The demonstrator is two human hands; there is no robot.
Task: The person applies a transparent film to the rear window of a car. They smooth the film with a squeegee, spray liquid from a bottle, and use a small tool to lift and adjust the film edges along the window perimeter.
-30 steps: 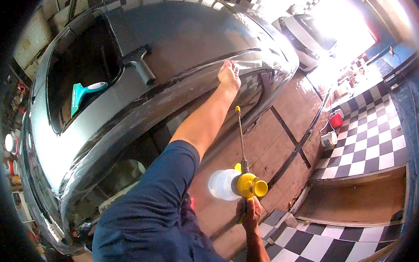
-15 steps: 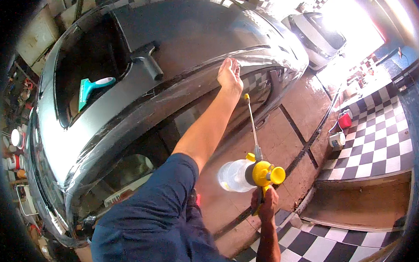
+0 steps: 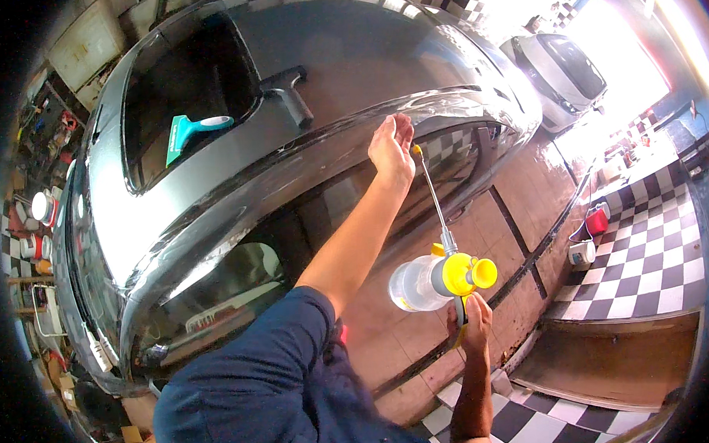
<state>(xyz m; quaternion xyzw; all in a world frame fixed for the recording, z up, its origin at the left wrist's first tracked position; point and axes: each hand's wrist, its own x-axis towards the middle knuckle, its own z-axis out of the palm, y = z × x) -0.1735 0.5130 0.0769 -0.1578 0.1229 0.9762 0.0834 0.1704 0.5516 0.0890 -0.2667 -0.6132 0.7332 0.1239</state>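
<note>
My left hand point(image 3: 391, 146) is stretched out, fingers apart, flat against the upper edge of a dark grey car point(image 3: 349, 58) above its side window. My right hand point(image 3: 471, 323) grips the handle of a spray bottle point(image 3: 431, 283) with a clear body, a yellow head and a long thin wand. The yellow wand tip point(image 3: 417, 150) sits right beside my left hand's fingers. My blue sleeve point(image 3: 258, 373) fills the lower middle.
A teal squeegee point(image 3: 191, 133) lies on the car's glass, with a black T-shaped tool point(image 3: 288, 95) beside it. A white car point(image 3: 560, 66) stands beyond. A red container point(image 3: 596, 221) and a white one point(image 3: 582, 252) sit by the black-and-white checkered floor point(image 3: 652, 258). Shelves of clutter line the left wall.
My right hand has lifted the spray bottle and brought the wand tip up next to my left hand. My left hand stays on the car's edge.
</note>
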